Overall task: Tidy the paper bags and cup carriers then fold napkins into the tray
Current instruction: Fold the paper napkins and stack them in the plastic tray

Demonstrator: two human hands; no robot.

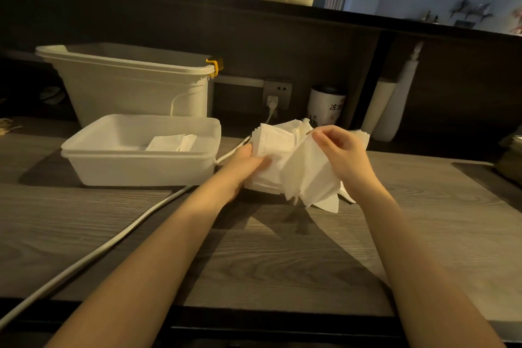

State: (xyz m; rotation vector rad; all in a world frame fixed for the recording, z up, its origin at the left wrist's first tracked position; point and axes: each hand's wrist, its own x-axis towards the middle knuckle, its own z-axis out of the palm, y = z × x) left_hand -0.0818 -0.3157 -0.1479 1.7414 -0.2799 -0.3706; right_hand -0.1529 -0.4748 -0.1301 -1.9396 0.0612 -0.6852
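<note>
hands: two, both in the middle of the frame, bare arms coming up from the bottom edge.
left hand (245,161): thumb and fingers curl round the left side of the napkin stack (275,155) and grip it.
right hand (343,154): fingertips pinch the top of one loose napkin (309,181) that hangs down in front of the stack.
napkins: one thick white stack held just above the table (282,257); too many sheets to count.
tray (141,167): one shallow white plastic tray at middle left, on the table, just left of the left hand.
in the tray: folded white napkins (172,143) near its back right; they look like two, hard to be sure.
bin (132,85): one tall cream bin with a yellow clip (213,66), behind the tray; its inside is hidden.
cup (326,104): one white cup with dark writing, behind the stack.
cord (93,256): one white cord runs from the lower left corner, past the tray's front right corner, up to the wall plug (272,102).
open room: bare wood table between the arms and on the right side, down to the near edge.
</note>
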